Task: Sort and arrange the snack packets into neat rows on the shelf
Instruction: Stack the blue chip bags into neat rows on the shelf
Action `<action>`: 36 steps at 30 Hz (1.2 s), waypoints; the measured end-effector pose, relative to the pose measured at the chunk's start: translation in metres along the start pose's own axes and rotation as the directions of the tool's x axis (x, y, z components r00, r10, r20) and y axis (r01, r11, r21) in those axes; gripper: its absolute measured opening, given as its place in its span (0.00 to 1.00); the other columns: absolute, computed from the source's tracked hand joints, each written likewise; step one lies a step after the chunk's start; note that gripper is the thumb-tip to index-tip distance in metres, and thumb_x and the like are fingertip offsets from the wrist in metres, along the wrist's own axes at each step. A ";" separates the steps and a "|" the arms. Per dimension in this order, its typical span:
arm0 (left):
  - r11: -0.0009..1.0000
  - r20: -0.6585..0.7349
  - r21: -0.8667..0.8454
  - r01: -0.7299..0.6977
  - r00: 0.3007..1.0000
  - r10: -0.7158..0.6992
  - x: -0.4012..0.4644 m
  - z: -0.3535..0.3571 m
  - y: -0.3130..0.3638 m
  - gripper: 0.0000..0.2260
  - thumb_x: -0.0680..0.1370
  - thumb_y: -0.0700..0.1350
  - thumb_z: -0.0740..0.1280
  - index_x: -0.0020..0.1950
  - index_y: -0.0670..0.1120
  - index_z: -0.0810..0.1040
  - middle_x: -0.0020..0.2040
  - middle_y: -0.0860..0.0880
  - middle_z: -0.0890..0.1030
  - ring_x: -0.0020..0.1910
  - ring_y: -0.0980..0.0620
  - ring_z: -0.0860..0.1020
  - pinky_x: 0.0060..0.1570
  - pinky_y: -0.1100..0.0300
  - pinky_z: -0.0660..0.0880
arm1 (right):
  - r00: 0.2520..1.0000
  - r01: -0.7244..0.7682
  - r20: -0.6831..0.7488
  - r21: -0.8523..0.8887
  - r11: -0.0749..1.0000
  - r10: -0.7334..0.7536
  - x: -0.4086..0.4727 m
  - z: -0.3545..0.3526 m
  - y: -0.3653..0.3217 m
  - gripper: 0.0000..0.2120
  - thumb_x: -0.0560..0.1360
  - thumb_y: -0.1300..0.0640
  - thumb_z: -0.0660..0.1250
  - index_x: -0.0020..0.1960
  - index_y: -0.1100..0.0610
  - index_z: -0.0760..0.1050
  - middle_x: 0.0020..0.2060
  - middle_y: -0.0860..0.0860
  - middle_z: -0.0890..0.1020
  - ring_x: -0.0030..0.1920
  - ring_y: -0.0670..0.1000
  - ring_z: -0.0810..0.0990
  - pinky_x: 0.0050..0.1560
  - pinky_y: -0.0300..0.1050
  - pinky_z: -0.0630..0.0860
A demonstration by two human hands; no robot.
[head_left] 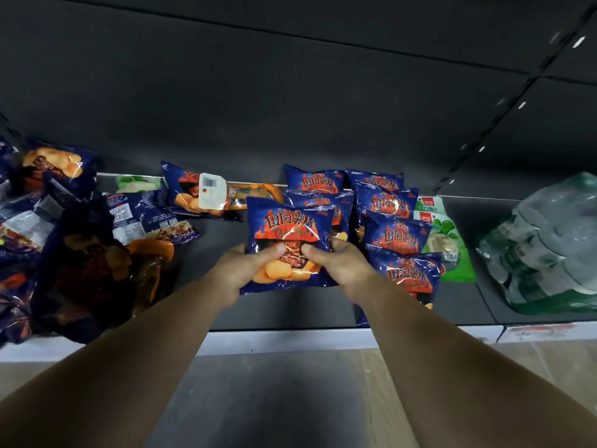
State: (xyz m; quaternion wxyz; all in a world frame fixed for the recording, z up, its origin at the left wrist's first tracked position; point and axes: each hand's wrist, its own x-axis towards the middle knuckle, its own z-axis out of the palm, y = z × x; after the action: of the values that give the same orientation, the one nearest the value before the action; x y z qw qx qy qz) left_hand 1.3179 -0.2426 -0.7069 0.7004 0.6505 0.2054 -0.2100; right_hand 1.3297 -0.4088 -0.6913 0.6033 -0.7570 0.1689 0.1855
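Two levels of dark shelf (290, 312). Messy heap of packets (84, 240) on left. Two neat rows of blue chip bags (387, 202) at middle right, green bags (449, 240) beside. One blue bag (287, 227) held up over shelf, pinched at bottom by left hand (240, 273) and right hand (339, 265), thumbs on front.

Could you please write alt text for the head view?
Both hands, left hand and right hand, hold one blue chip packet over a dark shelf. Matching packets form rows to its right; a jumbled pile lies left.
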 end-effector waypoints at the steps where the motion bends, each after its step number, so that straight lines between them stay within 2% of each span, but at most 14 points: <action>1: 1.000 0.007 -0.001 0.031 1.000 -0.031 0.002 0.002 -0.005 0.12 0.70 0.46 0.74 0.51 0.47 0.78 0.51 0.42 0.83 0.44 0.48 0.82 0.45 0.58 0.78 | 0.999 -0.017 -0.032 -0.054 0.998 0.015 0.001 0.000 0.004 0.11 0.73 0.57 0.72 0.55 0.56 0.78 0.52 0.55 0.82 0.54 0.54 0.81 0.59 0.47 0.75; 5: 0.985 0.004 0.150 0.083 0.996 -0.085 0.012 0.016 -0.021 0.09 0.72 0.43 0.74 0.50 0.47 0.77 0.47 0.46 0.82 0.40 0.52 0.80 0.36 0.63 0.76 | 0.979 -0.133 -0.189 -0.286 0.949 0.080 0.006 -0.005 0.017 0.15 0.74 0.55 0.70 0.57 0.63 0.76 0.51 0.57 0.81 0.52 0.57 0.79 0.51 0.44 0.73; 7: 0.979 -0.010 0.190 0.074 0.997 -0.073 0.023 0.024 -0.029 0.13 0.71 0.42 0.74 0.54 0.44 0.77 0.49 0.45 0.83 0.45 0.48 0.82 0.46 0.57 0.78 | 0.968 -0.194 -0.228 -0.416 0.889 0.105 0.006 -0.008 0.018 0.18 0.75 0.53 0.68 0.59 0.63 0.73 0.54 0.59 0.80 0.54 0.58 0.78 0.50 0.44 0.72; 8: 0.978 -0.016 0.198 0.068 0.998 -0.066 0.027 0.028 -0.032 0.14 0.71 0.42 0.75 0.55 0.43 0.78 0.50 0.44 0.83 0.47 0.46 0.82 0.51 0.53 0.79 | 0.961 -0.221 -0.253 -0.467 0.856 0.110 0.006 -0.009 0.018 0.20 0.76 0.52 0.67 0.62 0.64 0.70 0.58 0.59 0.78 0.57 0.59 0.77 0.52 0.45 0.72; 10: 0.972 -0.046 0.232 0.048 0.998 -0.038 0.033 0.037 -0.036 0.14 0.70 0.41 0.76 0.54 0.44 0.78 0.49 0.44 0.83 0.48 0.45 0.82 0.55 0.49 0.78 | 0.950 -0.247 -0.299 -0.538 0.806 0.092 0.005 -0.007 0.016 0.24 0.78 0.53 0.64 0.67 0.64 0.62 0.64 0.61 0.73 0.64 0.61 0.73 0.58 0.48 0.71; 13: 0.960 -0.122 0.279 0.016 0.992 0.018 0.041 0.049 -0.043 0.14 0.70 0.43 0.75 0.52 0.47 0.77 0.49 0.47 0.83 0.48 0.46 0.81 0.55 0.50 0.77 | 0.941 -0.264 -0.332 -0.596 0.758 0.065 0.002 -0.003 0.013 0.26 0.77 0.56 0.64 0.69 0.64 0.55 0.67 0.61 0.67 0.67 0.61 0.70 0.62 0.50 0.70; 16: 0.945 -0.178 0.327 -0.018 0.981 0.080 0.043 0.056 -0.045 0.16 0.69 0.45 0.75 0.55 0.47 0.77 0.50 0.49 0.82 0.49 0.47 0.80 0.54 0.52 0.77 | 0.936 -0.278 -0.345 -0.619 0.735 0.063 0.005 0.002 0.015 0.37 0.75 0.56 0.67 0.73 0.65 0.47 0.68 0.61 0.65 0.67 0.61 0.69 0.64 0.50 0.69; 19: 0.928 -0.194 0.369 -0.051 0.972 0.131 0.041 0.060 -0.046 0.16 0.70 0.45 0.75 0.54 0.48 0.75 0.49 0.50 0.81 0.48 0.47 0.79 0.49 0.55 0.76 | 0.945 -0.263 -0.327 -0.726 0.635 0.018 0.005 0.005 0.018 0.47 0.74 0.51 0.70 0.75 0.66 0.39 0.68 0.61 0.63 0.65 0.59 0.70 0.61 0.49 0.71; 23: 0.918 -0.205 0.392 -0.057 0.968 0.147 0.039 0.062 -0.046 0.16 0.72 0.47 0.73 0.57 0.47 0.74 0.47 0.50 0.80 0.45 0.49 0.78 0.37 0.60 0.71 | 0.962 -0.188 -0.253 -0.884 0.428 -0.099 -0.001 0.007 0.015 0.43 0.77 0.51 0.63 0.75 0.67 0.36 0.70 0.62 0.57 0.67 0.59 0.65 0.60 0.50 0.71; 25: 0.916 -0.202 0.398 -0.054 0.969 0.145 0.038 0.062 -0.047 0.18 0.72 0.47 0.73 0.59 0.47 0.74 0.49 0.50 0.80 0.46 0.48 0.78 0.39 0.60 0.71 | 0.962 -0.178 -0.235 -0.927 0.331 -0.142 -0.003 0.007 0.015 0.41 0.78 0.50 0.61 0.75 0.66 0.38 0.71 0.63 0.55 0.67 0.60 0.63 0.62 0.52 0.69; 27: 0.916 -0.196 0.397 -0.059 0.969 0.148 0.038 0.064 -0.047 0.19 0.71 0.46 0.73 0.60 0.47 0.73 0.51 0.49 0.81 0.47 0.48 0.79 0.44 0.59 0.73 | 0.961 -0.167 -0.220 -0.944 0.285 -0.165 -0.004 0.005 0.015 0.39 0.78 0.51 0.60 0.76 0.65 0.40 0.71 0.63 0.55 0.67 0.61 0.62 0.64 0.53 0.66; 30: 0.913 -0.183 0.405 -0.059 0.973 0.144 0.035 0.065 -0.045 0.20 0.70 0.46 0.74 0.60 0.46 0.73 0.52 0.49 0.81 0.49 0.48 0.79 0.49 0.56 0.75 | 0.958 -0.138 -0.203 -0.946 0.293 -0.203 -0.004 0.001 0.015 0.37 0.78 0.51 0.61 0.76 0.63 0.43 0.69 0.61 0.59 0.66 0.59 0.64 0.63 0.52 0.67; 34: 0.915 -0.172 0.398 -0.057 0.976 0.136 0.031 0.064 -0.043 0.21 0.69 0.47 0.75 0.59 0.46 0.73 0.51 0.49 0.81 0.50 0.48 0.80 0.52 0.54 0.77 | 0.945 -0.076 -0.188 -0.921 0.383 -0.266 -0.004 0.002 0.012 0.36 0.76 0.52 0.64 0.75 0.60 0.46 0.67 0.58 0.61 0.66 0.58 0.65 0.61 0.50 0.70; 36: 0.913 -0.172 0.403 -0.058 0.975 0.138 0.029 0.061 -0.040 0.19 0.70 0.48 0.74 0.58 0.47 0.74 0.51 0.50 0.81 0.49 0.48 0.80 0.50 0.56 0.76 | 0.940 -0.004 -0.143 -0.912 0.410 -0.309 -0.007 0.008 0.008 0.33 0.76 0.55 0.63 0.75 0.59 0.49 0.67 0.57 0.61 0.66 0.57 0.65 0.60 0.49 0.70</action>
State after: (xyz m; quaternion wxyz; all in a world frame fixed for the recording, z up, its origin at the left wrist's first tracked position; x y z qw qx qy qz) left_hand 1.3202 -0.3070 -0.7514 0.5405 0.8054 0.1940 -0.1465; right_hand 1.3197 -0.4028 -0.6961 0.0862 -0.9915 0.0588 0.0777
